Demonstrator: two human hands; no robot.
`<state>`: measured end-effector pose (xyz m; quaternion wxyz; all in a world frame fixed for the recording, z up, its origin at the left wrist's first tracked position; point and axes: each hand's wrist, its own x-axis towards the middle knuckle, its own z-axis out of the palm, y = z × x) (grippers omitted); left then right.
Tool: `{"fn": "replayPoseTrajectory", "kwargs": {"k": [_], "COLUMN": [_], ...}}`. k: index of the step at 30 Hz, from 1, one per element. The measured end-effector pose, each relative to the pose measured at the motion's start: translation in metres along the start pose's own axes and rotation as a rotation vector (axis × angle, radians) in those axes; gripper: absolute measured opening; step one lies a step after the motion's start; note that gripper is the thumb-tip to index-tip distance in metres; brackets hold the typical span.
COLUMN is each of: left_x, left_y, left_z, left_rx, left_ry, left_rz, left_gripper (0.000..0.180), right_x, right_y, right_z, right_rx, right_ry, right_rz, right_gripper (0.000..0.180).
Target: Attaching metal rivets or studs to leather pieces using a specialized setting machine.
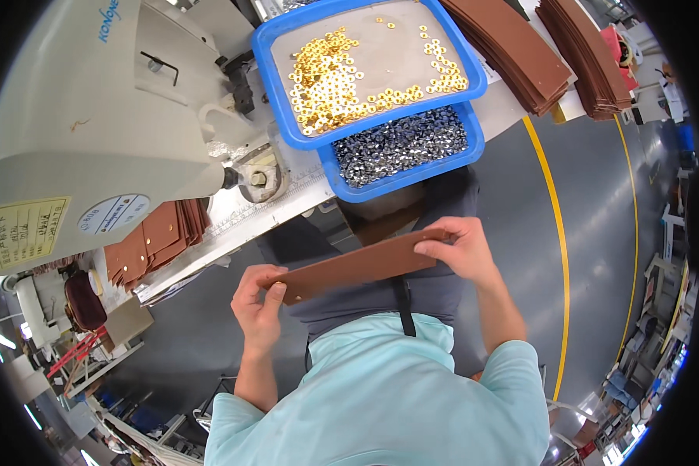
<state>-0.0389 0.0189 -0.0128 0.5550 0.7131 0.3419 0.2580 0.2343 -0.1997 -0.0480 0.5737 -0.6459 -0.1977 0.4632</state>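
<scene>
Spanning the lower middle of the view, a long brown leather strip (357, 266) is held level between both hands, in the air in front of the workbench (276, 206) and off its near edge. At far left stands a grey press machine (93, 116), with a stack of punched brown pieces (157, 237) beneath its head at the bench's left end. The left hand (258, 307) is closed on the strip's left end, thumb on top beside a small rivet hole. Toward the bench's middle sit two blue trays, the upper tray (276, 70) holding gold eyelets (338, 78), the lower tray (400, 182) dark metal ones. The right hand (458, 248) pinches the strip's right end. At the far right edge lie fanned stacks of brown strips (520, 50).
</scene>
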Motion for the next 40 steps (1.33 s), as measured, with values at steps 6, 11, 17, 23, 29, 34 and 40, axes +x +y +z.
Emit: {"fn": "replayPoseTrajectory", "kwargs": {"k": [6,11,17,23,29,34,40], "left_x": [-0.001,0.010,0.008,0.001,-0.003,-0.003,0.005], "left_y": [-0.012,0.029,0.043,0.036,0.033,0.034,0.034], "left_z": [-0.016,0.011,0.049,0.049,0.049,0.035,0.042], "left_rx": [-0.030,0.496,0.162,-0.069,-0.096,-0.022,-0.084], "left_ry": [-0.270,-0.622,-0.554,-0.377,-0.342,-0.258,-0.210], "left_rz": [-0.239,0.061,0.034,-0.124,-0.107,-0.196,-0.202], "left_gripper": [0.015,0.027,0.022,0.022,0.025,0.029,0.031], "right_x": [-0.006,-0.002,0.027,0.135,0.201,0.227,0.224], "right_y": [-0.005,-0.048,-0.099,-0.164,-0.171,-0.173,-0.177], "right_z": [-0.004,0.012,0.042,-0.020,-0.001,0.007,0.024], "right_rx": [0.282,-0.205,-0.473,-0.899,-1.064,-1.259,-1.579], "right_ry": [0.054,-0.211,-0.445,0.115,0.046,-0.043,-0.010], "right_rz": [-0.051,-0.381,-0.623,-0.493,-0.498,-0.504,-0.638], "right_gripper": [0.012,0.015,0.022,0.018,0.017,0.011,0.013]}}
